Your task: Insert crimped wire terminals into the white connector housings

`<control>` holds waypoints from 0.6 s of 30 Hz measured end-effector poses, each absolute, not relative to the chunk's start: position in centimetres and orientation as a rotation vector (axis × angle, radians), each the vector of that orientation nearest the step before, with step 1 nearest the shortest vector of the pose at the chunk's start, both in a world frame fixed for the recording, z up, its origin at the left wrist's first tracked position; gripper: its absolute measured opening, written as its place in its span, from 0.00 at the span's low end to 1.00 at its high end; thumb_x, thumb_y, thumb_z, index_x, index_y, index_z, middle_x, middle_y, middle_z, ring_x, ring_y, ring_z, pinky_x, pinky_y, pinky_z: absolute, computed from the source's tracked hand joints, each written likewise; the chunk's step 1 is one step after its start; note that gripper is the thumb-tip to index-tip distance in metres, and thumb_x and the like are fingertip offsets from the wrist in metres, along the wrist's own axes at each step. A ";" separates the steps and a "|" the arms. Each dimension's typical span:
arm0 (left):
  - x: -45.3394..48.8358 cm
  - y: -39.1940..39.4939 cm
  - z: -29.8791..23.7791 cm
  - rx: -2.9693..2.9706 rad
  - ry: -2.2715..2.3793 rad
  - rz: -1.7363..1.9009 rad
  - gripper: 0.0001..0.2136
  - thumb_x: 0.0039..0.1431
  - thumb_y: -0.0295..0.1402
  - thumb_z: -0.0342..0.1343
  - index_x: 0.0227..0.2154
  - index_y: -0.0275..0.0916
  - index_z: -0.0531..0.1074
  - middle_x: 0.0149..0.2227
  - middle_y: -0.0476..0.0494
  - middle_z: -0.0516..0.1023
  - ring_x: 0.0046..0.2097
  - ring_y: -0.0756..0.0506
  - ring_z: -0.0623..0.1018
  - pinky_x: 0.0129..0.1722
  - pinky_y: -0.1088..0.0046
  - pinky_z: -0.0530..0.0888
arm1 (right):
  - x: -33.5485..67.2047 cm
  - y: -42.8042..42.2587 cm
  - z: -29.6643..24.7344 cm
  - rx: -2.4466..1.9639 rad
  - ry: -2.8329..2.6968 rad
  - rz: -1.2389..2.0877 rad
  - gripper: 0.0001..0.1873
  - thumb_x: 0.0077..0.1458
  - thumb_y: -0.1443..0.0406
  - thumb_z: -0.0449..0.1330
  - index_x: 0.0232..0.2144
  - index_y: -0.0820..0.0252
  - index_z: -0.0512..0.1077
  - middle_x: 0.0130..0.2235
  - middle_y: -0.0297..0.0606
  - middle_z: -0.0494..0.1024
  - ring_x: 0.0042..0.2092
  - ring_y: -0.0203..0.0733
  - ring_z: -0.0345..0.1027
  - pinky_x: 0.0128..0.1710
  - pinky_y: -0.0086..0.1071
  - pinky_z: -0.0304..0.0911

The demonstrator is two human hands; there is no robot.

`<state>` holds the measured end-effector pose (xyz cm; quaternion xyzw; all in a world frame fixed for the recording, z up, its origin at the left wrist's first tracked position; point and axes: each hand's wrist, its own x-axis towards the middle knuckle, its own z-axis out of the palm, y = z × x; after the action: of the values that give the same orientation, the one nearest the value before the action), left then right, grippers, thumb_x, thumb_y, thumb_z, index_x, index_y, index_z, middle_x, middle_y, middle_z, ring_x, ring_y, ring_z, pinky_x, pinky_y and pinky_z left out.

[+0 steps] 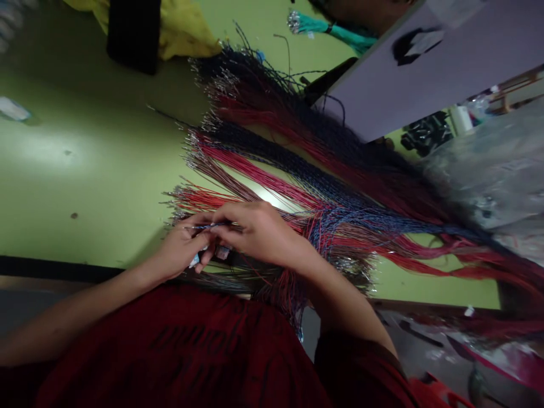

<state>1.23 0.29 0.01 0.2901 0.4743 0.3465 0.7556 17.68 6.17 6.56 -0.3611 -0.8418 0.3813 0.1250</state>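
My left hand (183,249) and my right hand (259,229) meet near the front edge of a green table (85,170). Both are closed in a pinch on a thin blue wire (208,226) held level between them. The left hand's lower fingers also press a small connector (221,253) against the palm. Just beyond my hands lie fanned bundles of red and blue twisted wires (297,170) with metal terminals at their ends. Some wires hang over the table edge under my right wrist.
A grey board (425,68) slants across the back right. Yellow cloth (182,28) and a black object (134,34) lie at the back. Teal wires (323,25) sit at the top. A clear plastic bag (488,170) is at the right.
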 end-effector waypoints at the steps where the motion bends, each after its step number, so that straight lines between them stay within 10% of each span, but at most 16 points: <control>1: 1.2 0.3 0.0 0.650 1.034 0.754 0.21 0.51 0.48 0.66 0.39 0.38 0.71 0.14 0.59 0.67 0.12 0.54 0.64 0.11 0.80 0.61 | 17.3 6.0 6.3 -0.990 -2.411 1.156 0.11 0.58 0.72 0.58 0.40 0.58 0.78 0.34 0.33 0.81 0.34 0.33 0.72 0.36 0.26 0.61; 18: 1.0 0.3 0.1 0.574 1.026 0.834 0.18 0.55 0.46 0.64 0.39 0.36 0.75 0.24 0.52 0.75 0.14 0.56 0.67 0.11 0.82 0.62 | 21.3 4.0 3.6 -1.361 -1.914 1.401 0.06 0.52 0.68 0.62 0.30 0.62 0.79 0.26 0.33 0.77 0.27 0.31 0.64 0.26 0.24 0.58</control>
<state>0.98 0.27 0.09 0.2629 0.4699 0.3819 0.7512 21.32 3.98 3.65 -0.4873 -0.6856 0.5017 0.2020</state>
